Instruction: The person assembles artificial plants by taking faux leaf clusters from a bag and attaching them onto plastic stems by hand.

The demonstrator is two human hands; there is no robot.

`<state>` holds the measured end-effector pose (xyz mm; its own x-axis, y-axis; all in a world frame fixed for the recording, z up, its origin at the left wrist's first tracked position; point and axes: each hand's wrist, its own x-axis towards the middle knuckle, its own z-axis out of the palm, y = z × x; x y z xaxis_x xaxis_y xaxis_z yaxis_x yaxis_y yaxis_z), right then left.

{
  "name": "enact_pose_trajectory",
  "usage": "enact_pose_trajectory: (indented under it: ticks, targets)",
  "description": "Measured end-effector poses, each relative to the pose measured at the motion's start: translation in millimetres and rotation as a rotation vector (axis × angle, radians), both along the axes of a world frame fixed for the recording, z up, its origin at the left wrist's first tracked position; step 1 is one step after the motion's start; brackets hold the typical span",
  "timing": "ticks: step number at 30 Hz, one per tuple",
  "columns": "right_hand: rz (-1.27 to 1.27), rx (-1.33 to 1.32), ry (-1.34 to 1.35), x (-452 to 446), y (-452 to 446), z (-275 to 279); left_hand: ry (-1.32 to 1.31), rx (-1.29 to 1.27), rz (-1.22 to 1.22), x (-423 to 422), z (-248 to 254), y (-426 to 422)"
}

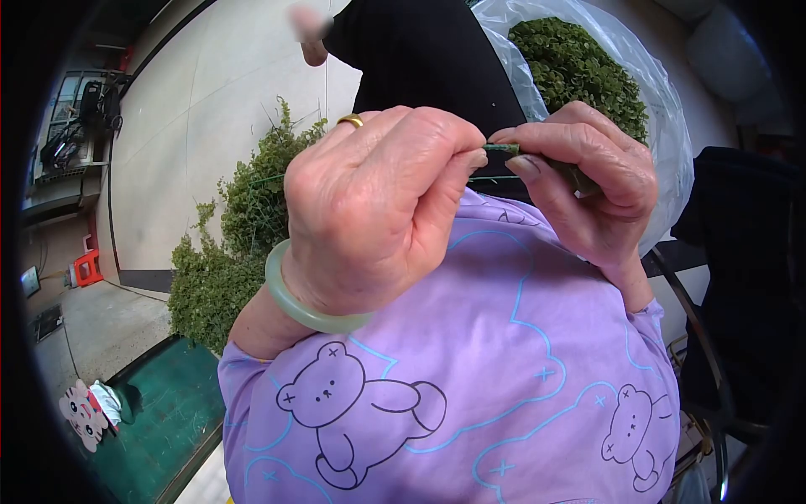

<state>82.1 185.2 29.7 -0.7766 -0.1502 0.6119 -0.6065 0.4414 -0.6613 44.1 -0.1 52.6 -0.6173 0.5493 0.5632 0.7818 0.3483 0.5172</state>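
My left hand (378,202), with a gold ring and a pale green bangle, pinches one end of a thin green stem (501,148) at the centre top. Thumb and forefinger of my right hand (588,172) close on the other end, where the stem looks thicker. The fingertips of the two hands are close but apart. Leafy green sprigs (222,281) lie beyond my left wrist. Behind my right hand, more small-leaved greens (579,71) fill a clear plastic bag (672,160). A thin green strand shows just below the stem.
A dark green tabletop (172,420) with a cartoon figure (84,416) is at the lower left. A red stool (86,267) stands on the floor farther left. Dark-clad legs (420,59) extend beyond my hands. Curved metal (697,319) runs along the right.
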Motion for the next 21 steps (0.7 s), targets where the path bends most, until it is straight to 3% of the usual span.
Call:
enact_pose_trajectory:
  ticks: [12, 21]
  targets:
    - [0.02, 0.002, -0.037, -1.8, 1.7, -3.8, 0.081, -0.054, -0.02, -3.4, -1.1, -0.3]
    - [0.014, 0.328, 0.406, -6.2, 4.0, -4.6, 0.137, -0.144, -0.072, -0.9, -4.5, -2.7]
